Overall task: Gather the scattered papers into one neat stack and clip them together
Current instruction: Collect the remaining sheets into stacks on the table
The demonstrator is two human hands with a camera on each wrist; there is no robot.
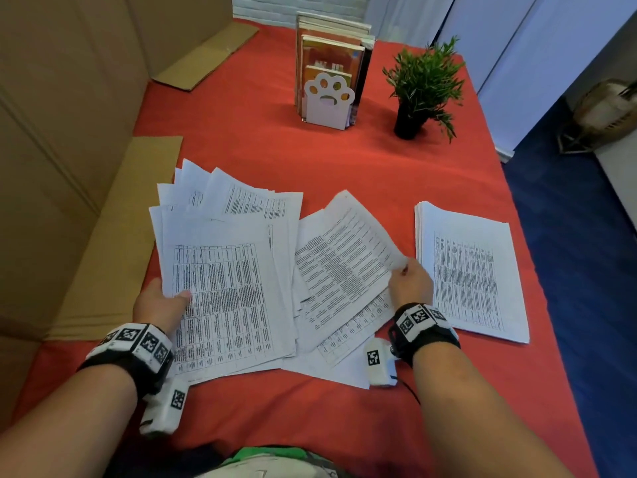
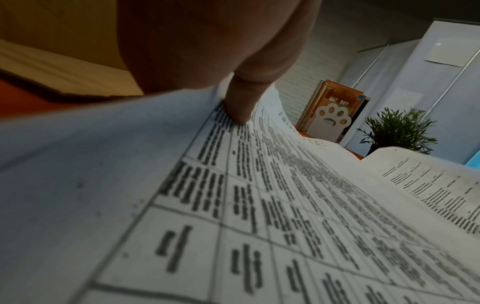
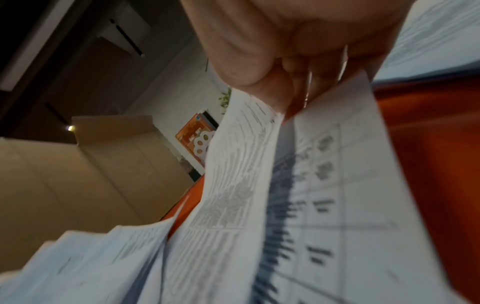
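Printed white sheets lie fanned across the red cloth. My left hand grips the left bundle of papers at its near-left edge, thumb pressed on the top sheet's table print. My right hand pinches the right edge of a raised text sheet, its fingers curled under the paper. More loose sheets lie beneath it. A separate squared stack rests flat to the right of that hand. No clip shows in any view.
A paw-shaped bookend with books and a small potted plant stand at the back of the table. Cardboard panels line the left side. The table's right edge drops to blue floor.
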